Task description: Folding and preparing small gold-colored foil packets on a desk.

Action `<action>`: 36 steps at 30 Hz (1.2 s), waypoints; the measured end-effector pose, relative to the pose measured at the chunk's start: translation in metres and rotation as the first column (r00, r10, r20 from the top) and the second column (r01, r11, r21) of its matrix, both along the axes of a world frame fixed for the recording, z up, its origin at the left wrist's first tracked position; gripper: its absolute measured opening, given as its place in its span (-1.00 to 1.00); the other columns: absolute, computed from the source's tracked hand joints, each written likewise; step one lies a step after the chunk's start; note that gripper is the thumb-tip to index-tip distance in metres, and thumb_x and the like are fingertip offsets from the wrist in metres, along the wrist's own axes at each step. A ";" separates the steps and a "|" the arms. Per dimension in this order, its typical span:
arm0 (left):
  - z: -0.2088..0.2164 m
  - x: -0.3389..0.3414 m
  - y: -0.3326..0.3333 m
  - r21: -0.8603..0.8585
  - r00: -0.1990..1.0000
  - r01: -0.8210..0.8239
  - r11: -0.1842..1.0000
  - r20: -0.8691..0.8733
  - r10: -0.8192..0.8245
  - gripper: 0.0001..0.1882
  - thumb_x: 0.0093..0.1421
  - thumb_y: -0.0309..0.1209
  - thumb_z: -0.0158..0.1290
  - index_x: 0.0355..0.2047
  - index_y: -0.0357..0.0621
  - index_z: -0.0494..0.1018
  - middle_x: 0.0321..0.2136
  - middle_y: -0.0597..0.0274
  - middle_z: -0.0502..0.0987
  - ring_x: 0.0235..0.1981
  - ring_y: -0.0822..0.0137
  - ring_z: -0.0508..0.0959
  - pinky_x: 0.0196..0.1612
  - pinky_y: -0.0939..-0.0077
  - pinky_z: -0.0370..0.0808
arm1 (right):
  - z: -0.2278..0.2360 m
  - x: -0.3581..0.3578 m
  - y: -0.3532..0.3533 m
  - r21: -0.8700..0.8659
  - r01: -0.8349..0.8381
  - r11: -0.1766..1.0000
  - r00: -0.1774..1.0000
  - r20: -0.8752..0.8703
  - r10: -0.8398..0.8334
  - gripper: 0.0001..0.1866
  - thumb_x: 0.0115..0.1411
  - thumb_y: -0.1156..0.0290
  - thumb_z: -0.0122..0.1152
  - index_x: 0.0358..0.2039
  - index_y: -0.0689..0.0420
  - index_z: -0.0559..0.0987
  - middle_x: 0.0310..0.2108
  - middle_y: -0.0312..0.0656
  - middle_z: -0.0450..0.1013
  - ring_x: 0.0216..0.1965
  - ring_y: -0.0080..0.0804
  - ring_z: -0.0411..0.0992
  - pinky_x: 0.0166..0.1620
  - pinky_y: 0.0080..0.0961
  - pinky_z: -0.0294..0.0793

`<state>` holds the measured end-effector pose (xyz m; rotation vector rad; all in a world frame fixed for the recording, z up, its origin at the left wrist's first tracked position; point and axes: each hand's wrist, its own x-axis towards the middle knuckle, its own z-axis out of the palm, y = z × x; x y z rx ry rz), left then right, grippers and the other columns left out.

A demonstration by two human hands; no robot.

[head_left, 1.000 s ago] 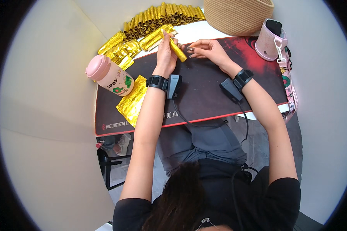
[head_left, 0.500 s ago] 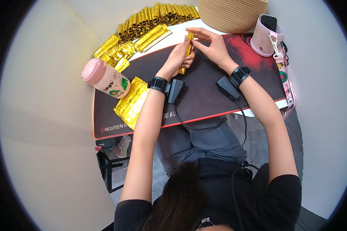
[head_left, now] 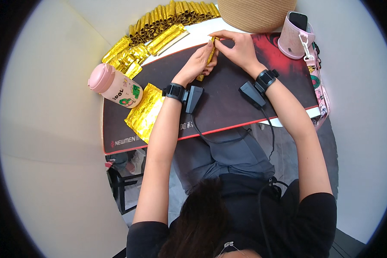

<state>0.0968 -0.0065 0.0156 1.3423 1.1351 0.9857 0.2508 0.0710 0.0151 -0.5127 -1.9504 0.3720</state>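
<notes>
My left hand [head_left: 198, 65] is closed around a thin rolled tube of gold foil [head_left: 211, 52], held tilted above the dark desk mat [head_left: 232, 101]. The tube's lower end sticks out below my left fingers. At its upper end, my right hand [head_left: 241, 49] pinches the foil between thumb and fingers. Left of my left forearm lies a flat gold foil sheet [head_left: 145, 115], partly covered by that arm. Beyond my hands, a pile of similar gold tubes [head_left: 165, 19] is stacked along the table's far edge.
A pink-lidded bottle [head_left: 122, 89] stands at left, beside crumpled gold foil [head_left: 129, 58]. Folded gold foil strips [head_left: 167, 38] lie near the pile. A ribbed tan round object [head_left: 258, 16] is at the back. A pink holder [head_left: 292, 43] with a phone [head_left: 298, 20] stands at right.
The right fingers have closed in more tightly at the tube's upper end, and less of that end shows. The left hand keeps its hold. The whole view has shifted slightly.
</notes>
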 end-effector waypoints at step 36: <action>0.020 -0.023 -0.012 -0.266 0.898 0.200 0.943 -0.335 -0.285 -0.69 0.20 -0.05 0.07 -0.39 -0.02 0.41 -0.74 0.62 0.16 -0.74 0.71 0.10 -0.68 0.75 0.04 | 0.002 0.029 0.027 -0.851 -0.400 0.341 0.729 -0.070 0.681 -0.73 0.19 0.46 0.08 -0.11 0.25 0.56 -0.25 -0.11 0.54 -0.24 -0.50 0.55 -0.11 -0.64 0.55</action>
